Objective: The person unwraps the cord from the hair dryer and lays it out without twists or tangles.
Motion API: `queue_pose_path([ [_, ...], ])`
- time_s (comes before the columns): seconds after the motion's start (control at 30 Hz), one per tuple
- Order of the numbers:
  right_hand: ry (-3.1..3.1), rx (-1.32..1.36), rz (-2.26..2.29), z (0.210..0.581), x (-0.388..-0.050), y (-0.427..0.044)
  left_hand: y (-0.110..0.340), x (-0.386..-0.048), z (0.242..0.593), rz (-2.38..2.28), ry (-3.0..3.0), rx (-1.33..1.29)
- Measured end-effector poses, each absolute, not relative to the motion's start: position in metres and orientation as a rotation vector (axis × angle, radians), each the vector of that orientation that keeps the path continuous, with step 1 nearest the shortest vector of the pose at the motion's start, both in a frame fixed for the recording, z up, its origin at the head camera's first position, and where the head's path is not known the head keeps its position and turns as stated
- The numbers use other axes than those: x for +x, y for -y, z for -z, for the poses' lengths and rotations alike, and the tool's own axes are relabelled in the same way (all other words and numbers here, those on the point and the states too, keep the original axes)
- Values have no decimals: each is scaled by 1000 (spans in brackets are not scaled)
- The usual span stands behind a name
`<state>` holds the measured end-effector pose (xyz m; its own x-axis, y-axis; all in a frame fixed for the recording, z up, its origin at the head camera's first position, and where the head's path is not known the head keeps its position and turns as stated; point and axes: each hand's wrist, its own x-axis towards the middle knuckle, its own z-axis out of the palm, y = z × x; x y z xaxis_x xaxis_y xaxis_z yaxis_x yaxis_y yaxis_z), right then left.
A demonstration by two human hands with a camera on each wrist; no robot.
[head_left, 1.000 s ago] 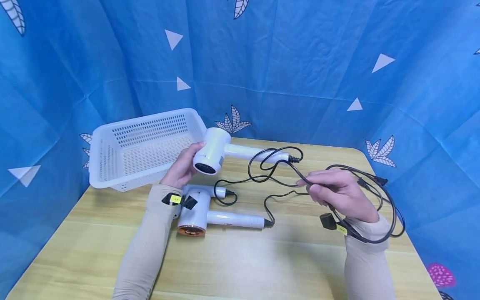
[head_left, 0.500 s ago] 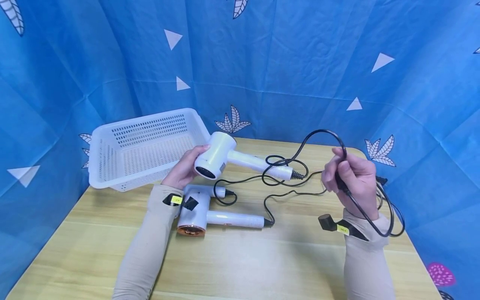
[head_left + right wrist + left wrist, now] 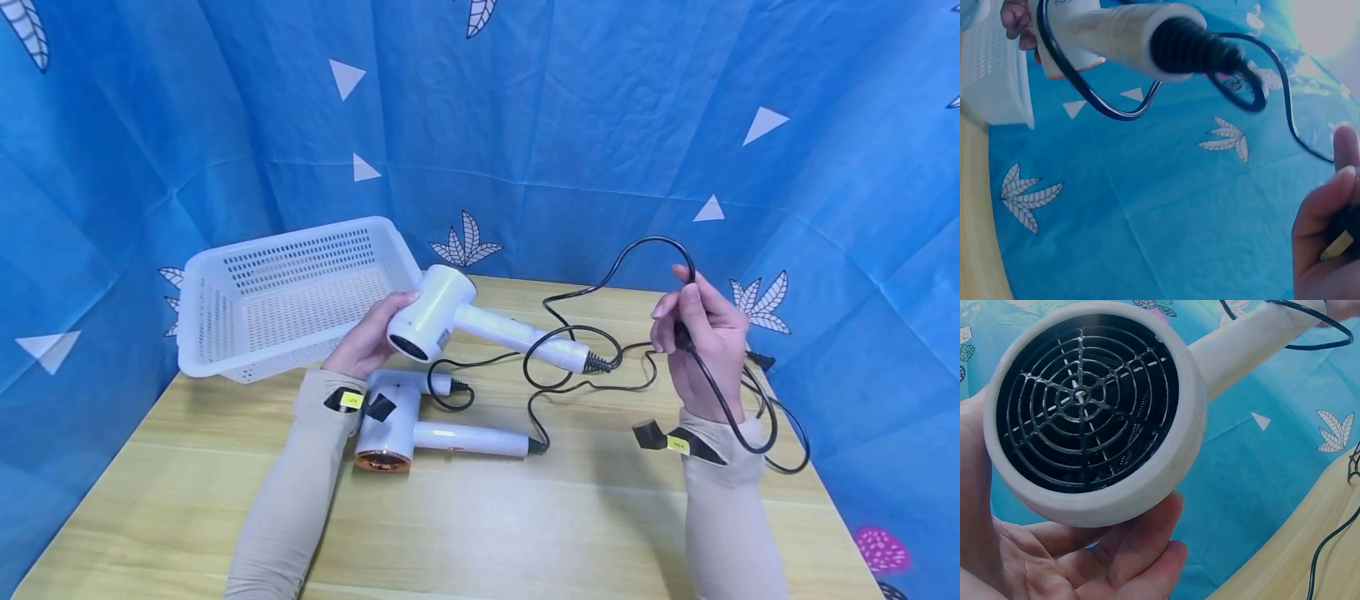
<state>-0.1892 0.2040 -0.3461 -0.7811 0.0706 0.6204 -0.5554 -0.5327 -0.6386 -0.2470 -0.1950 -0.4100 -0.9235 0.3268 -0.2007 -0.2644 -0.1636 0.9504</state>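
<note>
My left hand (image 3: pixel 365 337) grips a white hair dryer (image 3: pixel 435 312) by its barrel, holding it above the table with the handle pointing right. The left wrist view shows the dryer's round black grille (image 3: pixel 1082 394), with fingers curled under the barrel. From the handle end, a black cord (image 3: pixel 573 293) loops and arches over to my right hand (image 3: pixel 705 354), which pinches it between thumb and fingers. A black plug with a brass-coloured prong (image 3: pixel 1338 245) shows within the right hand in the right wrist view. Part of the cord hangs below that wrist.
A copper-rimmed white hair dryer (image 3: pixel 468 438) lies on the wooden table (image 3: pixel 480 533). Behind it another white handle (image 3: pixel 438 383) shows, partly hidden by the left wrist. Their cords cross rightwards. A white perforated basket (image 3: pixel 258 362) stands back left, before a blue curtain (image 3: pixel 600 125).
My right hand has risen and turned upright, drawing the cord into a high arch and loosening its loops. The held dryer's handle has tilted down to the right; the left hand barely moves.
</note>
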Motion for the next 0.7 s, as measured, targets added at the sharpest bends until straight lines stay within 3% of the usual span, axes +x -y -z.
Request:
queue_pose_path([
  [0.27,1476,471,-2285,355,-203,-212,196,-246,409,-2165,-1739,46],
  [0.7,1798,379,-2150,369,-216,-214,201,-245,405,-2324,-1607,-3],
])
